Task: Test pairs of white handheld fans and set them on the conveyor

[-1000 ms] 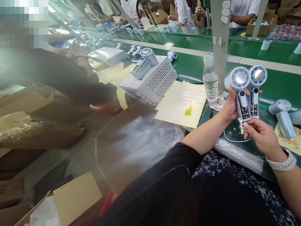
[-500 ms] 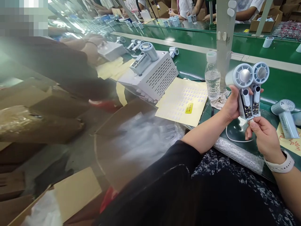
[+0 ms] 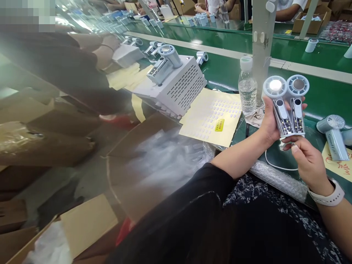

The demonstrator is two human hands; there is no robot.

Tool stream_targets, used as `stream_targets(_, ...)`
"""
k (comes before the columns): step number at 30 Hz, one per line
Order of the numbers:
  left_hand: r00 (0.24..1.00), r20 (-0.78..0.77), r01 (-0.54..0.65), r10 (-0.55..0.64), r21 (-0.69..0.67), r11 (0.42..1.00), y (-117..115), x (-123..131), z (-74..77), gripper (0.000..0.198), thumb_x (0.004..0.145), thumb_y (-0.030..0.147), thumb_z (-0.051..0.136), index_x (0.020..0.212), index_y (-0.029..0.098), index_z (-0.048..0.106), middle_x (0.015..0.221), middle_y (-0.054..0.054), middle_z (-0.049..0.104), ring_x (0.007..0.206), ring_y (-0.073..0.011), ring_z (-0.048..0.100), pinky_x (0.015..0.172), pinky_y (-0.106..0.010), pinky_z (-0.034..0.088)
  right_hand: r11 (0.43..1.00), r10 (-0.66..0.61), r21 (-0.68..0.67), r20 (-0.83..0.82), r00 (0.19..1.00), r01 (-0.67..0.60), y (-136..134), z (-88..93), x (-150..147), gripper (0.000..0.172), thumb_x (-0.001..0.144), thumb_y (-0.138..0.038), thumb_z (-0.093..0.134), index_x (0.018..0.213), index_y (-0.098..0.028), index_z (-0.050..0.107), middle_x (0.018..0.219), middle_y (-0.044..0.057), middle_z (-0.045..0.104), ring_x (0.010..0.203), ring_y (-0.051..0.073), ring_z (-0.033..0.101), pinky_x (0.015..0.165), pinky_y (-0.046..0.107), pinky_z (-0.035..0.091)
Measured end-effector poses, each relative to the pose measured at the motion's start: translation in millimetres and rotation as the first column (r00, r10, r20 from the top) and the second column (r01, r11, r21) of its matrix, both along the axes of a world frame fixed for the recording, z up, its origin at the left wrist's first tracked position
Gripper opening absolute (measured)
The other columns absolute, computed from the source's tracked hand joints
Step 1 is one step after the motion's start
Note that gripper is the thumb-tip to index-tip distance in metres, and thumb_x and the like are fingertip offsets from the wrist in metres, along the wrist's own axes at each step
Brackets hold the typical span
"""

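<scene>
In my left hand [image 3: 271,123] are two light-blue handheld fans held side by side, heads up. The left fan [image 3: 281,113] and the right fan [image 3: 297,110] have open handle fronts with circuit boards showing. Their heads stand slightly apart and their bases meet. Just below the bases, my right hand [image 3: 310,157] has thumb and fingers pinched around the end of a white cable [image 3: 277,168]; the tip is mostly hidden by the fingers. The cable loops over the green bench beneath.
A water bottle [image 3: 247,88] stands by a metal post [image 3: 261,47]. Left of it lie a yellow sticker sheet [image 3: 200,124] and a white vented box [image 3: 184,88] bearing another fan [image 3: 166,62]. More fans [image 3: 334,135] lie at right. A co-worker's arm [image 3: 107,51] reaches in at left.
The two fans have turned to face me more squarely, and their heads have spread apart. My right hand has shifted slightly, staying under the bases.
</scene>
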State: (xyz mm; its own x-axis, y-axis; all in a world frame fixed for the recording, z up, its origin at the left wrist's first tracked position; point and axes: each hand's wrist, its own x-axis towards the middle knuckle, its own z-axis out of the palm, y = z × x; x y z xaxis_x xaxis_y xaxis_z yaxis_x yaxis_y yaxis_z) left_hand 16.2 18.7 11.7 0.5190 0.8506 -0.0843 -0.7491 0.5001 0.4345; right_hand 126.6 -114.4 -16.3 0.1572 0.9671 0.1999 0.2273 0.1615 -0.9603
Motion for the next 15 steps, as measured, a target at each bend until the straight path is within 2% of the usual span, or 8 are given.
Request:
stream_targets(2,1.000,0.010,-0.007,0.007,0.012,1.000,-1,-2,3.0,0.096,0.100,0.109,0.037,0.071,0.020,0.056,0.122,-0.011,0.085,0.121,-0.0245,0.083,0.100,-0.040,0.066,0.998,-0.061,-0.024,-0.014,0.998,0.060,1,0.2,1,0.059,0.105,-0.082,0.076,0.085,-0.026,0.077,0.099,0.009,0.085,0.093,0.028,0.078,0.089,0.044,0.061)
stream_targets(5,1.000,-0.021,-0.005,0.006,0.045,0.999,0,-5,4.0,0.097,0.089,0.116,0.048,0.074,0.021,0.057,0.123,-0.011,0.084,0.127,-0.0274,0.081,0.099,-0.040,0.066,0.989,-0.122,-0.094,-0.050,0.991,0.117,2,-0.8,4,0.061,0.102,-0.086,0.079,0.088,-0.026,0.076,0.077,0.004,0.077,0.075,0.024,0.072,0.078,0.041,0.059)
stream_targets(8,0.998,-0.066,-0.012,0.021,0.132,0.991,1,-6,1.9,0.098,0.081,0.119,0.054,0.074,0.021,0.056,0.127,-0.012,0.083,0.132,-0.0294,0.079,0.100,-0.041,0.066,0.986,-0.089,-0.156,-0.139,0.986,0.067,3,-1.7,6,0.061,0.098,-0.085,0.085,0.089,-0.026,0.072,0.063,-0.002,0.064,0.062,0.020,0.065,0.066,0.036,0.055)
stream_targets(11,0.996,-0.085,-0.004,0.022,0.207,0.978,1,-6,-2.4,0.101,0.079,0.122,0.049,0.073,0.022,0.056,0.121,-0.013,0.082,0.131,-0.0306,0.079,0.097,-0.041,0.066,0.980,-0.077,-0.197,-0.249,0.966,0.027,3,-1.8,4,0.060,0.095,-0.082,0.090,0.089,-0.026,0.071,0.057,-0.006,0.055,0.052,0.017,0.058,0.054,0.033,0.052)
stream_targets(15,0.991,-0.129,0.008,0.025,0.250,0.968,-2,-3,-8.2,0.102,0.076,0.124,0.049,0.074,0.022,0.056,0.121,-0.013,0.082,0.137,-0.0314,0.077,0.100,-0.040,0.065,0.985,-0.082,-0.171,-0.346,0.935,0.023,0,-3.1,-4,0.059,0.097,-0.079,0.090,0.086,-0.026,0.066,0.055,-0.008,0.049,0.045,0.014,0.053,0.046,0.029,0.046)
